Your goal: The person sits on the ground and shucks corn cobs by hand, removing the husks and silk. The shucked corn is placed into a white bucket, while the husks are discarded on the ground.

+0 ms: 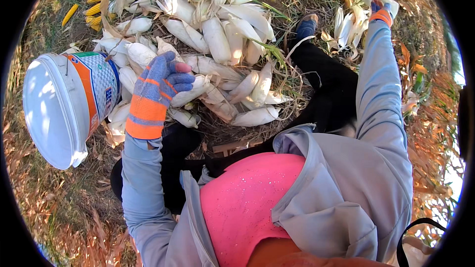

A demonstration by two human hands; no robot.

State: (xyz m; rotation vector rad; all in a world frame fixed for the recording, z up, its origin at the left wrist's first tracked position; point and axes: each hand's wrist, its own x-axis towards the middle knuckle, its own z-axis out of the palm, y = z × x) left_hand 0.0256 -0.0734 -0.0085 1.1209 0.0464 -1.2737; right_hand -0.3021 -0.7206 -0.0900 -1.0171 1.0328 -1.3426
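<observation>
My left hand (162, 78), in a blue-grey and orange knit glove, is over a heap of corn ears in pale husks (219, 40). One bare fingertip pokes out of the glove. Its fingers are loosely bent and a little apart, and I see nothing held in them. They overlap the near husked ear (191, 92) in the picture; whether they touch it is unclear. At the far right, my outstretched right hand (382, 10) grips pale corn husks (389, 0). Below it lie more loose husks (350, 26).
A white plastic bucket (55, 107) with a printed label lies tilted at the left, beside the heap. Several bare yellow corn cobs (97, 9) are on the ground at the upper left. My shod foot (307, 26) rests between heap and husks. Dry leaves cover the surrounding soil.
</observation>
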